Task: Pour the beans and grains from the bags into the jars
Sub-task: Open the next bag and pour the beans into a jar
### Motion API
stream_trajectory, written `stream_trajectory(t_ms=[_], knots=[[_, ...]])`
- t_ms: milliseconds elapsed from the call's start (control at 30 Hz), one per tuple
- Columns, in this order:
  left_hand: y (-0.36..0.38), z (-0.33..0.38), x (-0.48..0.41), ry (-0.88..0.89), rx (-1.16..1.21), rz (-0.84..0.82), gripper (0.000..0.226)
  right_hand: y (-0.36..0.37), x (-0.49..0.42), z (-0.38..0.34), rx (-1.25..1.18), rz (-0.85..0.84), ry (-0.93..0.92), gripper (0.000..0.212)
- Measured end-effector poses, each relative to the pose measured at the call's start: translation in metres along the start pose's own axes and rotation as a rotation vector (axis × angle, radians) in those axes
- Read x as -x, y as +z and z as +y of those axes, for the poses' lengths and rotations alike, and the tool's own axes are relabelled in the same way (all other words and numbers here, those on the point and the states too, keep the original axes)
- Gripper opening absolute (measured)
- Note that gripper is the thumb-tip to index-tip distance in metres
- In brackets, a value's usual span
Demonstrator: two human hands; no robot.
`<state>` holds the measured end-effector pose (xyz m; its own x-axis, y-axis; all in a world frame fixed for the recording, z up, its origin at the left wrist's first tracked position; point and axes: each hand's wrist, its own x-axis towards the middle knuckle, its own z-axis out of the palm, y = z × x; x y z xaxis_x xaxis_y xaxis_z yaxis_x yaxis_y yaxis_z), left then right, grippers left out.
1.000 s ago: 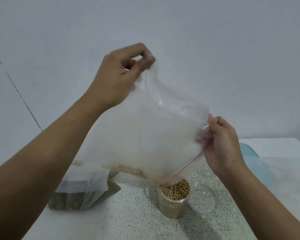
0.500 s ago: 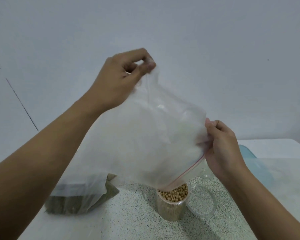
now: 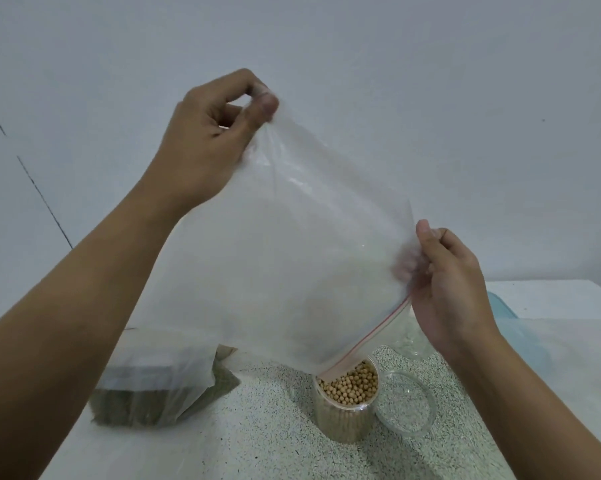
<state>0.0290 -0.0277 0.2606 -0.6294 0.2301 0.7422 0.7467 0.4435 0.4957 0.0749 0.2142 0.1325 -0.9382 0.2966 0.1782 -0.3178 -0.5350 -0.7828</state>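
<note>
Speckled counter [image 3: 275, 445] holding a jar [image 3: 340, 422] full of beans [image 3: 351, 386], a clear lid [image 3: 404, 405] just right of it, a bag [image 3: 146, 400] of green grains at left, and a blue container [image 3: 521, 337] at right.

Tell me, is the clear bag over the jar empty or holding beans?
Empty, as far as shows: the bag hangs mouth down, see-through, nothing inside, and the jar below is full of beans.

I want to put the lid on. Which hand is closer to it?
Right. The right hand grips the bag by its zip, above the lid; the left hand pinches the bag's other end, high up and far to the left.
</note>
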Motion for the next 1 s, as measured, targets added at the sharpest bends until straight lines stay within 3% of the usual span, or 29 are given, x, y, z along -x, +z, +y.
stream_trajectory(t_ms=[200, 367, 533, 733, 867, 967, 1000], knots=[[-0.019, -0.002, 0.006, -0.029, 0.033, 0.077, 0.038, 0.005, -0.01, -0.013, 0.048, -0.169, 0.005, 0.014], [-0.027, -0.027, 0.032, -0.245, 0.083, 0.214, 0.026, 0.006, -0.018, -0.019, 0.132, -0.348, 0.011, 0.043], [-0.013, -0.063, 0.086, -0.503, 0.1, 0.305, 0.027, 0.015, -0.031, -0.027, 0.272, -0.427, 0.048, 0.033], [0.024, -0.089, 0.156, -0.798, 0.075, 0.052, 0.015, -0.004, -0.044, -0.019, 0.521, -0.52, 0.141, 0.016], [0.043, -0.083, 0.165, -0.698, -0.14, -0.106, 0.029, -0.026, -0.048, -0.022, 0.744, -0.607, 0.17, 0.013], [0.066, -0.058, 0.155, -0.647, -0.067, -0.149, 0.024, -0.035, -0.045, -0.026, 0.853, -0.74, 0.199, 0.012], [0.076, -0.046, 0.15, -0.622, -0.032, -0.191, 0.031, -0.037, -0.042, -0.028, 0.853, -0.802, 0.211, 0.012]])
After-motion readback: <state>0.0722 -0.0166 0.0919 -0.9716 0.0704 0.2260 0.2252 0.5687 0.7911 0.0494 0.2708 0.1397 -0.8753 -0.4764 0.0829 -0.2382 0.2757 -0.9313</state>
